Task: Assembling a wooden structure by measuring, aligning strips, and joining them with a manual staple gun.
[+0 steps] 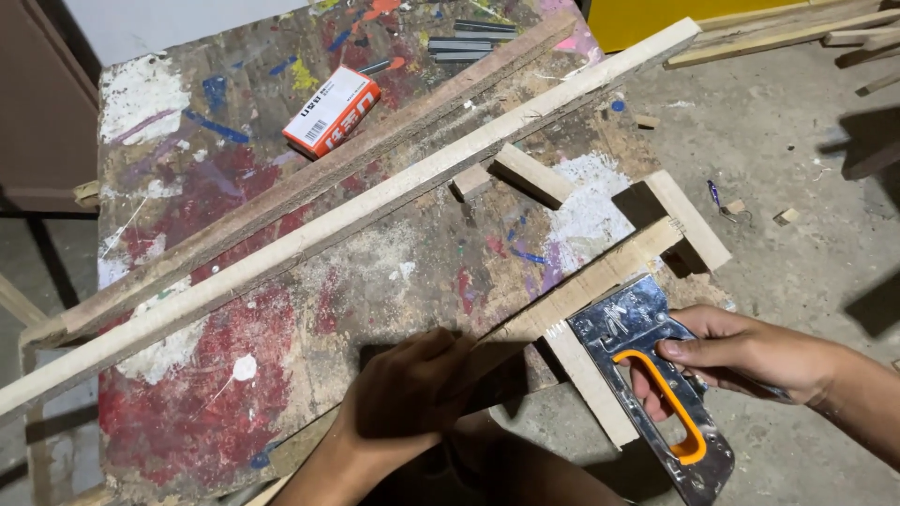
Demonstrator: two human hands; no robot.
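My right hand (741,354) grips a chrome staple gun (647,375) with an orange handle. Its nose rests on a joint of pale wooden strips (600,281) at the near right edge of the paint-stained workbench (281,319). My left hand (408,394) presses down flat on the near end of the same strip frame, just left of the staple gun. Small metal staples show at the joint beside the tool's nose.
Two long wooden battens (375,201) lie diagonally across the bench. A red and white staple box (331,111) sits at the back, with staple strips (469,42) beyond it. Short wood blocks (525,175) lie mid-bench. Scraps litter the concrete floor (797,169) on the right.
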